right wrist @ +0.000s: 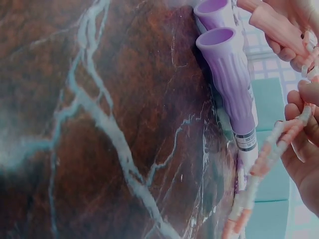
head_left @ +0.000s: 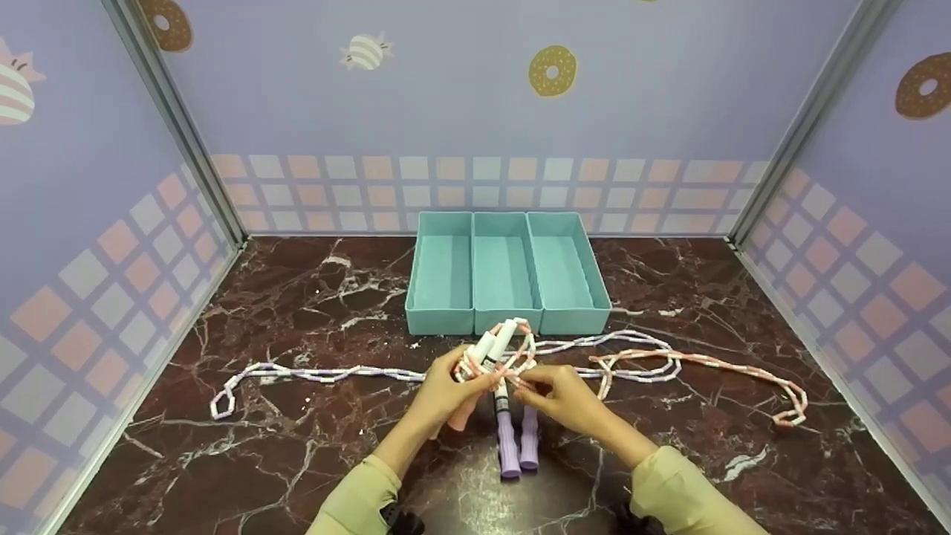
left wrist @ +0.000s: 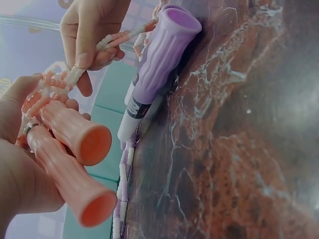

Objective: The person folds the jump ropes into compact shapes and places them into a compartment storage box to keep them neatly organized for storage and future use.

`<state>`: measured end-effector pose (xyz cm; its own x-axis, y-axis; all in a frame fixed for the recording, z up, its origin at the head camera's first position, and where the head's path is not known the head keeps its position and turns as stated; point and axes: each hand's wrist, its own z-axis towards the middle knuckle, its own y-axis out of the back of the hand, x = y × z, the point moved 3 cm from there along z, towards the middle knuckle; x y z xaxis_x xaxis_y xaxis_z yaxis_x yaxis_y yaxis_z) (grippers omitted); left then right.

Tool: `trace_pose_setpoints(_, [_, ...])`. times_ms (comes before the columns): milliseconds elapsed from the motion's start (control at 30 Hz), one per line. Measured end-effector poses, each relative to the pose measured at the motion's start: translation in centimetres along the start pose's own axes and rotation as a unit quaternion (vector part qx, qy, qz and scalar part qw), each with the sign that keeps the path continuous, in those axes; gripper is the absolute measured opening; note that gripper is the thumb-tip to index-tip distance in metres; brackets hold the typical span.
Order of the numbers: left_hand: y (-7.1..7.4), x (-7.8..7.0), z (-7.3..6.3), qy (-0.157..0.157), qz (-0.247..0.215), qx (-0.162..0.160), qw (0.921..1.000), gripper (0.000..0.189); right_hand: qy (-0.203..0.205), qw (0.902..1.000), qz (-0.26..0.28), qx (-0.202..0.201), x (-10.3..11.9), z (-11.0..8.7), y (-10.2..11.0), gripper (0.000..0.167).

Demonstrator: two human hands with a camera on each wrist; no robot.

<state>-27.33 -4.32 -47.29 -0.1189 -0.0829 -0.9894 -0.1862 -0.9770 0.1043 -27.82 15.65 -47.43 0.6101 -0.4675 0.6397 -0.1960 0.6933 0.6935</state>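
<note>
My left hand [head_left: 443, 386] grips the two peach handles [left wrist: 75, 132] of a beaded jump rope, side by side. Peach-and-white beaded cord [left wrist: 47, 94] is looped around these handles. To the right, my right hand [head_left: 562, 394] pinches a doubled part of the same cord close to the handles. From there the cord's tail [head_left: 698, 360] trails over the table to the right. Below and between the hands lie the purple handles [head_left: 507, 446] of a second jump rope. Its purple-and-white beaded cord [head_left: 327, 373] stretches across the table on both sides, partly hidden by my hands.
A teal box with three compartments [head_left: 509, 322] stands behind the hands, close to the back wall. The dark marbled table [head_left: 260, 475] is bounded by patterned walls at the left, right and back.
</note>
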Motion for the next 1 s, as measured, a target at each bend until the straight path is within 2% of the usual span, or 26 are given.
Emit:
trace_pose_setpoints(233, [0.0,0.0,0.2,0.011,-0.038,-0.017,0.9991,0.031,0.040,0.9964,-0.075,0.000,0.6,-0.2,0.0,0.006])
trace_pose_setpoints(367, [-0.2,0.1,0.3,0.014,-0.021,-0.022,0.9994,0.033,0.063,0.9882,-0.140,0.002,1.2,-0.3,0.1,0.004])
trace_pose_setpoints(467, [-0.3,0.2,0.3,0.012,0.019,-0.027,0.9994,0.034,0.084,0.9784,-0.189,0.001,1.7,-0.4,0.2,0.005])
trace_pose_setpoints(567, [-0.4,0.3,0.3,0.017,0.030,-0.022,0.9992,0.034,0.104,0.9648,-0.241,-0.002,2.2,-0.6,0.5,0.010])
trace_pose_setpoints(800, [-0.8,0.4,0.1,0.034,-0.023,0.015,0.9990,0.041,0.153,0.9252,-0.347,-0.023,3.5,-0.6,1.1,0.014])
trace_pose_setpoints(900, [-0.8,0.4,0.1,0.039,-0.019,0.025,0.9987,0.043,0.181,0.9052,-0.383,-0.030,3.9,-0.4,1.4,0.016])
trace_pose_setpoints(1000, [-0.7,0.3,0.1,0.045,-0.005,0.035,0.9984,0.044,0.203,0.8906,-0.406,-0.025,4.1,-0.2,1.7,0.016])
